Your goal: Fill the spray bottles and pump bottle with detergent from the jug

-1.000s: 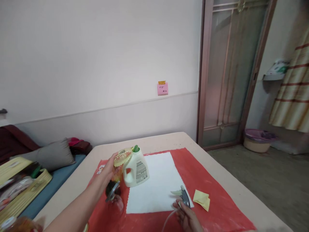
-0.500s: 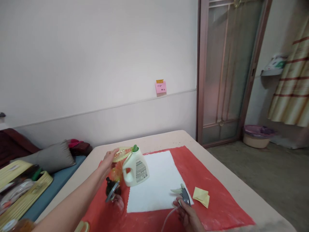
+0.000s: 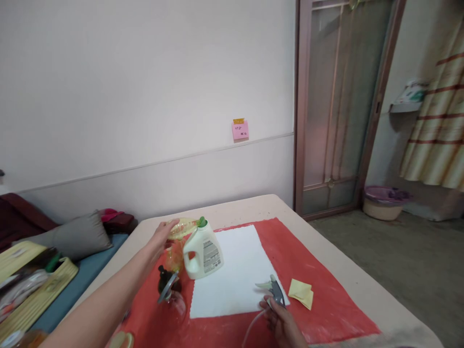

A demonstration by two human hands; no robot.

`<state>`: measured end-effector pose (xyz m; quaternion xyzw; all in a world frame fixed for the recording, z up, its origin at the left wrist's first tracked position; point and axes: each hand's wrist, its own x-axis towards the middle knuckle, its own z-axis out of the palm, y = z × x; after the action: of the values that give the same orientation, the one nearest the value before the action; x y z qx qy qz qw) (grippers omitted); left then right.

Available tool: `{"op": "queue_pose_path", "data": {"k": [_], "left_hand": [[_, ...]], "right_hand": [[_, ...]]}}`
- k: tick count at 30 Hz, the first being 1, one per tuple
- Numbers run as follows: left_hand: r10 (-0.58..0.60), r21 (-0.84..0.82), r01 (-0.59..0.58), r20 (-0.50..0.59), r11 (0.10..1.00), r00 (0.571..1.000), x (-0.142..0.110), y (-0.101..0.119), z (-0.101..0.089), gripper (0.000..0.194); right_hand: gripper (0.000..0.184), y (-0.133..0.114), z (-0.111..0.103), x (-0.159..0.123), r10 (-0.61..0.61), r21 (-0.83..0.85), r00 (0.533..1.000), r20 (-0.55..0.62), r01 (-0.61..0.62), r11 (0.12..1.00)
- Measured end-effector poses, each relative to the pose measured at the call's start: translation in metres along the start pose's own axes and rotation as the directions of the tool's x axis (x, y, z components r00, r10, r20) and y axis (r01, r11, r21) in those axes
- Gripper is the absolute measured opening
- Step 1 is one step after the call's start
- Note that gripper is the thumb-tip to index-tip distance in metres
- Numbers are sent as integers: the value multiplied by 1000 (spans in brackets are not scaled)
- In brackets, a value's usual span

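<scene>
My left hand [image 3: 166,231] is closed around a clear yellowish plastic bottle [image 3: 184,226], which lies tilted nearly sideways. Its green neck end meets the mouth of a white detergent jug [image 3: 207,256] with a side handle. That jug stands upright on a white sheet [image 3: 235,270]. In my right hand [image 3: 278,316], at the front of the sheet, is a grey and pale green spray trigger head [image 3: 277,291], with a thin whitish tube hanging from it. Left of the jug are an orange-tinted clear container [image 3: 174,257], a dark bottle [image 3: 164,279] and a clear rounded bottle [image 3: 177,307].
A red cloth [image 3: 326,304] lies under the sheet on the beige table [image 3: 348,263]. Folded yellow paper [image 3: 301,293] rests right of the trigger head. A round lid [image 3: 122,340] is near the front left. Woven boxes [image 3: 47,292] sit on the blue seat [image 3: 94,263] at left.
The view has shifted very slightly. Both hands keep their grips, and the bottle stays tilted at the jug's mouth.
</scene>
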<state>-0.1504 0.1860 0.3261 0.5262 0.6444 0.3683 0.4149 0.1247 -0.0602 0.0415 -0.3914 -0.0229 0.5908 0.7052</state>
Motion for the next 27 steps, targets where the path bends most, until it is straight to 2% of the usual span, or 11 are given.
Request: {"op": "queue_pose_path", "data": {"k": [7,14,20,27], "left_hand": [[-3,145,7,-30,989,1000,1,17,0,40],[44,298,-26,-54,954,998,8,39,-1,38],[145,415,-120,-29,902,989,15,59,2,67],[216,464,-196,10,864,976,19,72,6,72]], "right_hand": [[66,-2,3,-3,-1,1,1000,7,1,1000],[63,-5,4,-5,-2,-8,1000,-8,2,1000],[65,-3,4,-5,-5,-9,1000,-11,5,1000],[65,-3,3,-4,7,2,1000,-6,-7,1000]]}}
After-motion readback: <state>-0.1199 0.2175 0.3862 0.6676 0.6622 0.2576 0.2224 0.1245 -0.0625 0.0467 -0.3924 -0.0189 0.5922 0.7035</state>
